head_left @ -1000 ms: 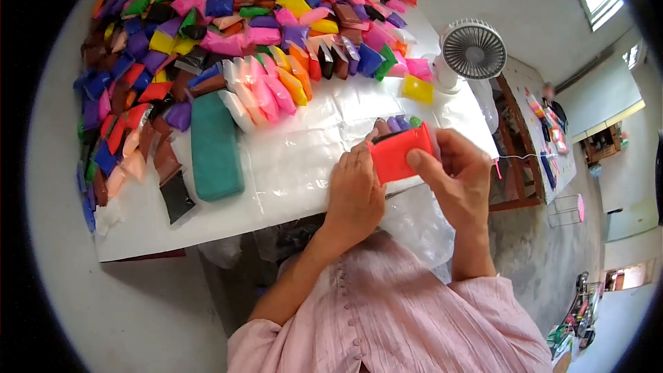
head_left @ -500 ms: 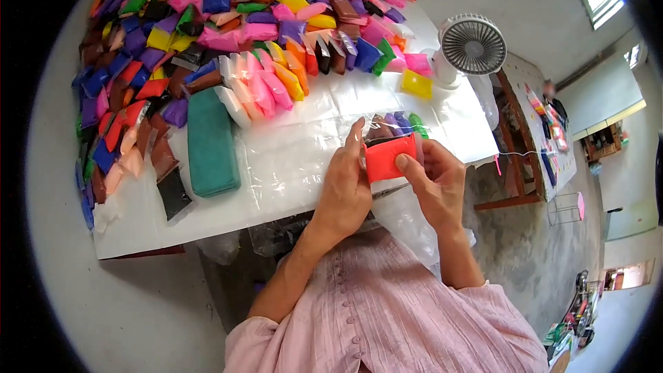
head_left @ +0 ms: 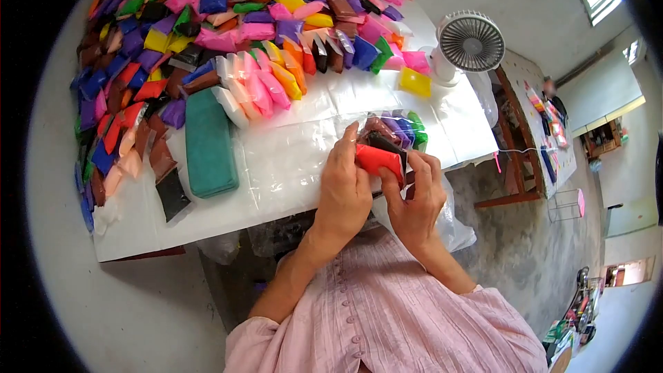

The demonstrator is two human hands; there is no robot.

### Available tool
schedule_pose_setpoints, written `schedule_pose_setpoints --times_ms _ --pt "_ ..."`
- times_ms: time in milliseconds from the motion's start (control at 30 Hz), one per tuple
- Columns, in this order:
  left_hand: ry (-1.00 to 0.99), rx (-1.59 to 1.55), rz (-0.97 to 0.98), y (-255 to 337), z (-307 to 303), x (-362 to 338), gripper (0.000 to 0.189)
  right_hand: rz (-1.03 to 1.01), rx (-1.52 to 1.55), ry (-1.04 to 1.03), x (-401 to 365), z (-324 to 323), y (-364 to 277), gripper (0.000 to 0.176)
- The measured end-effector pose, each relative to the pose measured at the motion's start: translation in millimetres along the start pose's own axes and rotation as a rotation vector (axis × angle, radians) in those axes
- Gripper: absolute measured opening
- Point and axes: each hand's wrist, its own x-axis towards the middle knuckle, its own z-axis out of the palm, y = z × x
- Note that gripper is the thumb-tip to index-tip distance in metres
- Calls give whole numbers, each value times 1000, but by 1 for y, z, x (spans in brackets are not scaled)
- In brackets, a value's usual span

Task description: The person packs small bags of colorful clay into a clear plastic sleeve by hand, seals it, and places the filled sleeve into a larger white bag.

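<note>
A red packet [head_left: 378,159] is held between my two hands at the table's front edge. My left hand [head_left: 344,186] grips its left end, fingers pointing up. The thumb and fingers of my right hand [head_left: 416,200] pinch its right side. Just beyond the red packet, black, brown [head_left: 379,126], purple [head_left: 400,128] and green [head_left: 418,130] packets lie in a row in a clear plastic bag. How far the red packet sits inside the bag's opening I cannot tell.
Many coloured packets [head_left: 259,31] cover the back and left of the white table [head_left: 276,166]. A green case [head_left: 210,144] lies left, a yellow packet [head_left: 415,83] and white fan [head_left: 470,43] at the right. A person [head_left: 550,90] is at a far table.
The red packet has moved slightly left and tilted, its right end lower. My right hand has shifted left and down with it. More of the black packet and the bagged row shows.
</note>
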Motion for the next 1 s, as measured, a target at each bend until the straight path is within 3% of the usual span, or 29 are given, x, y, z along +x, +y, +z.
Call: schedule_pose_setpoints --times_ms 167,267,367,533,633,833,1000 --pt "25 244 116 4 10 -8 55 4 -99 -12 -7 -2 2 42" --pt "62 694 180 9 12 -14 60 10 -133 -45 -8 -2 1 40" --pt "60 584 121 8 4 -14 62 7 -153 -65 -8 -1 0 37" --pt "270 197 55 -2 -1 -19 23 -20 -151 -31 -5 10 -8 34" --pt "167 69 0 2 -7 -19 26 -31 -196 22 3 26 -12 35" --pt "155 141 58 -1 -9 -16 33 85 -130 -24 7 22 -22 32" --pt "108 225 75 -1 -9 -13 38 -7 -83 -100 -1 30 -14 21"
